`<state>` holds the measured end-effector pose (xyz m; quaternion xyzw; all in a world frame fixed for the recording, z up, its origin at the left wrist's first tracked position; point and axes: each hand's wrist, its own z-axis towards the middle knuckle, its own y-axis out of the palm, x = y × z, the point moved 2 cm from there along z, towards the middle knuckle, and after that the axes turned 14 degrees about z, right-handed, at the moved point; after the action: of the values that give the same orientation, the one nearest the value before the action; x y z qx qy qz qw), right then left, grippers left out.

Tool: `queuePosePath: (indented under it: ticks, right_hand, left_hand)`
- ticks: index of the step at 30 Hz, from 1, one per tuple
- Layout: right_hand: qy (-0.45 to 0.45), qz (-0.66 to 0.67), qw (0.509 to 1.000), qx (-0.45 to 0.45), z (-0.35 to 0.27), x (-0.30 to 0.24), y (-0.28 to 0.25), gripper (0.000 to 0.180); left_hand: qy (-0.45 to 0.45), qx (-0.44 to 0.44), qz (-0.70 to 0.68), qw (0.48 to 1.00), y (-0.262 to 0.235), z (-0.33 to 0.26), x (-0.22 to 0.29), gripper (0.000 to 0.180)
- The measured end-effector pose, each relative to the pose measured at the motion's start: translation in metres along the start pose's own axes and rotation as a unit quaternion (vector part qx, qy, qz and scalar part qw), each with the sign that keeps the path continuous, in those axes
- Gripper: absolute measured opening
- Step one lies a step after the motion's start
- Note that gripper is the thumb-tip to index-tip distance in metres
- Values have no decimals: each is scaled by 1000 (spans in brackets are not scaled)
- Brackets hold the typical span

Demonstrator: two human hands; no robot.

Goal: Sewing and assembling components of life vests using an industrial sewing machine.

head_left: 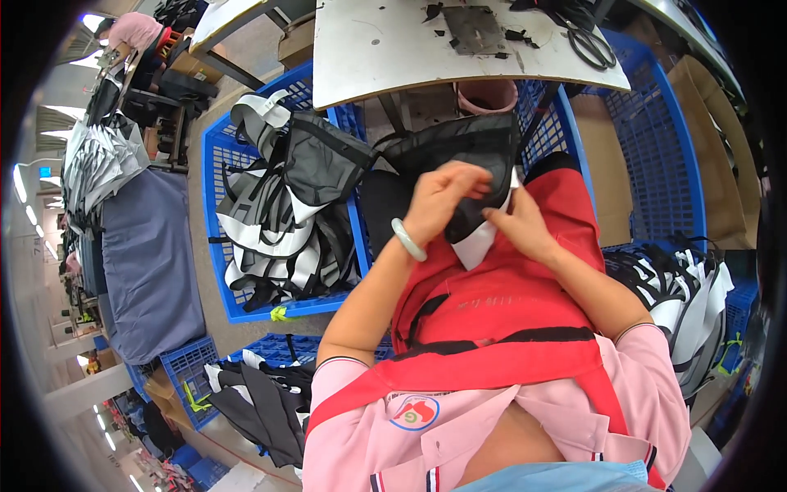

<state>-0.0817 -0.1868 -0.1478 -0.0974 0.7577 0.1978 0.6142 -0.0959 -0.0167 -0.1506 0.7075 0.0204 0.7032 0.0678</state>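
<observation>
My left hand (441, 197) grips the top of a black fabric piece (459, 156) that has a white panel (478, 243) at its lower end. A pale green bangle (408, 240) circles that wrist. My right hand (520, 225) pinches the same piece at its lower right edge, beside the white panel. Both hands hold it over my lap, above a red apron (500, 299) worn over a pink shirt. The rest of the black piece drapes back toward the table edge.
A blue crate (215, 205) of black, white and grey fabric pieces stands at my left; another blue crate (680, 164) is at my right. A white table (385, 49) ahead carries scissors (592, 45) and scraps. A person in pink sits far back left.
</observation>
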Motion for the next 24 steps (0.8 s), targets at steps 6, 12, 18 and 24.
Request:
queuePosePath:
  ticks: [6,12,18,24]
  right_hand:
    - [-40,68,997,-17,-1,-91,-8,39]
    - [-126,58,985,103,-49,-188,-41,50]
    - [-162,8,980,112,-19,-251,-167,46]
    - [125,-515,846,-55,25,-226,-192,33]
  left_hand:
    - [-45,259,638,724,-120,-7,-59,37]
    - [140,349,612,696,-124,0,-30,33]
    - [142,-24,635,759,-55,-37,78,22]
    - [154,-376,467,785,41,-91,168,17]
